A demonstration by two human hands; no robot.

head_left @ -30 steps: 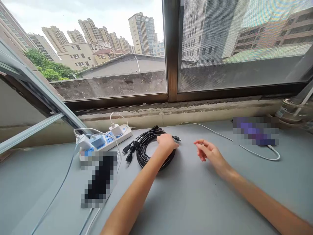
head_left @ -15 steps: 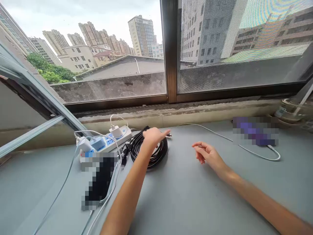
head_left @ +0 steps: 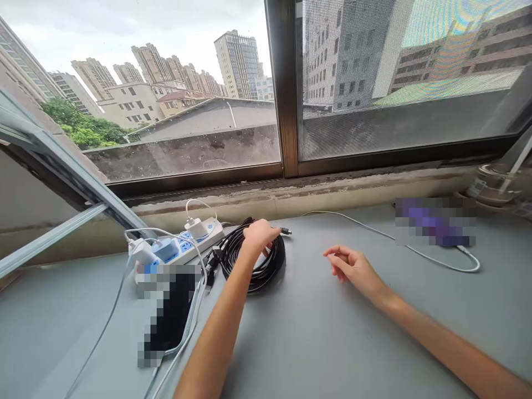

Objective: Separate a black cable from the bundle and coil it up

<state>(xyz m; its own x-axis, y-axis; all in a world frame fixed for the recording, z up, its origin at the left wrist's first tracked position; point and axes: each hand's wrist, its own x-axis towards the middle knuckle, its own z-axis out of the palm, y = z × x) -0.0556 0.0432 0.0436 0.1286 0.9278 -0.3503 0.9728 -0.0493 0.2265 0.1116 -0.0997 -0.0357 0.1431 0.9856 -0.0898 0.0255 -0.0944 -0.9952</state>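
Note:
A coil of black cable (head_left: 276, 266) lies on the grey tabletop, with several black plugs at its left side. My left hand (head_left: 260, 235) reaches over the coil from above, its fingers closed on the black cable near the end. The cable's connector (head_left: 286, 231) sticks out to the right past my fingertips. Part of the coil is hidden under the hand and forearm. To the right, apart from the coil, my right hand (head_left: 351, 266) hovers over the table, thumb and index tips together and the other fingers curled. Nothing shows in it.
Left of the coil stands a white power strip (head_left: 214, 231) with chargers plugged in. A pixelated dark device (head_left: 172, 316) and white cords lie in front of it. At the right are a pixelated purple device (head_left: 434, 221) on a white cable and a glass jar (head_left: 492, 185). A window frame (head_left: 288, 111) borders the back.
My left thumb and fingers have come down and closed near the cable's connector, which shows more plainly now. My right hand has shifted slightly left, its fingertips drawn together.

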